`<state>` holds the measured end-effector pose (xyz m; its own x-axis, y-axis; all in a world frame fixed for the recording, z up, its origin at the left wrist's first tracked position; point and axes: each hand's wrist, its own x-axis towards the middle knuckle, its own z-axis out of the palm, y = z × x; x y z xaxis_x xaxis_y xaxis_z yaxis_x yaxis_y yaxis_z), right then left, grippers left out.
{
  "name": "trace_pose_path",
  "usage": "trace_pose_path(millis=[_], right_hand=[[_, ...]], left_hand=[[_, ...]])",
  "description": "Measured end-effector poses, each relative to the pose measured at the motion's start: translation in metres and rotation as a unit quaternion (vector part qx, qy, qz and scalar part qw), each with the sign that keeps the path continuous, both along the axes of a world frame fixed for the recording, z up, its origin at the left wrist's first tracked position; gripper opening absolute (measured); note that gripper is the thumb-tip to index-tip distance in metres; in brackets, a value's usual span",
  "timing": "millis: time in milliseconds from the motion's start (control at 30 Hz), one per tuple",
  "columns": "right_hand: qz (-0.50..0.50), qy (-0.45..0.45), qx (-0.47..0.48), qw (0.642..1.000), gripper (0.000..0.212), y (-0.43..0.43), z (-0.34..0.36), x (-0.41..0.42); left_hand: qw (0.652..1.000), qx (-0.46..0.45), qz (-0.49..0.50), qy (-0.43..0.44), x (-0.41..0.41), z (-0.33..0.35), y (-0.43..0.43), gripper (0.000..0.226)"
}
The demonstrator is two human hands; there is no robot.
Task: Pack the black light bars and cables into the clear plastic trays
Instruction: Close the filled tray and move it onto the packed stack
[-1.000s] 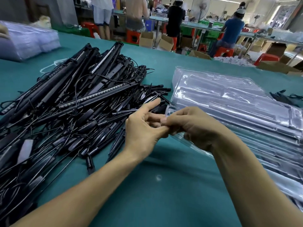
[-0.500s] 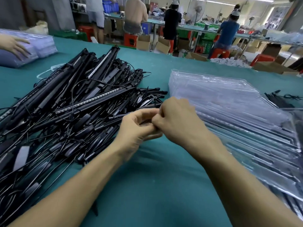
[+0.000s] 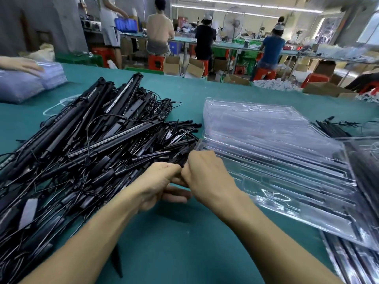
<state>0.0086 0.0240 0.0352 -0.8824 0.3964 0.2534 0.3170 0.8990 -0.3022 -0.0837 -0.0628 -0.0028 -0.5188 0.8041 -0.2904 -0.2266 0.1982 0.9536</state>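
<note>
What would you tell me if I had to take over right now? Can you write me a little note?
Hands: left hand and right hand meet, both pinching a small black part at the edge of the pile.
Things: pile of bars and cables on the left; stack of trays on the right.
Done: top tray looks unfilled; trays at the lower right seem to hold bars.
Left: nearly the whole pile to pack.

Bright strip lights (image 3: 225,5), glare on clear trays (image 3: 276,152), warped blurry edges
</note>
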Motion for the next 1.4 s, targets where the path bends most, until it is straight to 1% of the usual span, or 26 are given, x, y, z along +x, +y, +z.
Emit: trace_pose_path(millis=[67,133,200,233,300,367,400,433,500,600,700,767,833,900,967,1033,1100,1200,1333,1400], right_hand=[[0.016,-0.006,0.032,0.999,0.019,-0.005,0.002,0.002],[0.021,-0.022,0.060,0.998,0.022,-0.011,0.004,0.006],[0.005,-0.024,0.079,0.997,0.026,-0.015,0.010,0.009],[-0.007,-0.005,0.092,0.996,0.027,-0.015,0.015,0.010],[-0.042,0.073,0.131,0.988,0.031,-0.010,0.030,0.008],[-0.083,0.138,0.151,0.975,0.028,-0.001,0.045,0.007],[-0.093,0.152,0.157,0.971,0.025,0.003,0.047,0.007],[-0.096,0.149,0.163,0.971,0.022,0.005,0.044,0.009],[-0.088,0.107,0.193,0.971,0.017,0.001,0.028,0.012],[-0.067,0.064,0.243,0.966,0.009,-0.007,-0.003,0.021],[-0.085,0.067,0.238,0.965,0.004,-0.003,-0.013,0.032],[-0.097,0.060,0.220,0.969,0.013,0.001,-0.012,0.042],[-0.104,0.070,0.184,0.975,0.024,0.007,-0.009,0.049],[-0.106,0.082,0.178,0.975,0.025,0.012,-0.005,0.051],[-0.054,0.050,0.177,0.981,0.021,0.017,-0.004,0.050],[-0.010,0.016,0.137,0.990,0.027,0.020,-0.007,0.050],[-0.008,0.034,0.119,0.992,0.033,0.021,-0.013,0.049],[-0.004,0.074,0.128,0.989,0.024,0.019,-0.018,0.044],[-0.025,0.132,0.148,0.980,0.026,0.017,-0.016,0.041],[0.002,0.157,0.141,0.977,0.024,0.012,-0.012,0.040]], left_hand=[[1.000,0.002,-0.003,0.008,-0.002,-0.002,0.001,0.052],[1.000,0.012,-0.009,0.019,-0.002,-0.003,0.002,0.056],[0.999,0.011,-0.008,0.040,-0.002,-0.005,0.001,0.056],[0.998,0.002,-0.002,0.055,-0.003,-0.007,0.000,0.053],[0.996,-0.017,0.016,0.084,-0.005,-0.012,-0.004,0.043],[0.994,-0.027,0.023,0.103,-0.005,-0.013,-0.005,0.040],[0.994,-0.027,0.023,0.106,-0.005,-0.012,-0.005,0.039],[0.994,-0.019,0.023,0.103,-0.004,-0.011,-0.004,0.038],[0.996,0.025,0.021,0.085,-0.001,-0.004,0.001,0.036],[0.993,0.090,0.024,0.074,0.000,0.008,0.007,0.045],[0.992,0.104,0.037,0.066,-0.007,0.013,0.008,0.050],[0.993,0.090,0.048,0.054,-0.013,0.012,0.007,0.051],[0.995,0.077,0.049,0.047,-0.017,0.011,0.007,0.051],[0.996,0.061,0.052,0.043,-0.018,0.009,0.007,0.043],[0.997,0.039,0.056,0.034,-0.018,0.006,0.008,0.039],[0.998,0.027,0.060,0.025,-0.016,0.004,0.010,0.042],[0.998,0.025,0.061,0.016,-0.014,0.004,0.011,0.041],[0.998,0.025,0.063,0.008,-0.015,0.004,0.010,0.042],[0.998,0.024,0.054,0.003,-0.020,0.005,0.010,0.019],[0.999,-0.009,0.030,0.039,-0.023,0.002,0.014,0.021]])
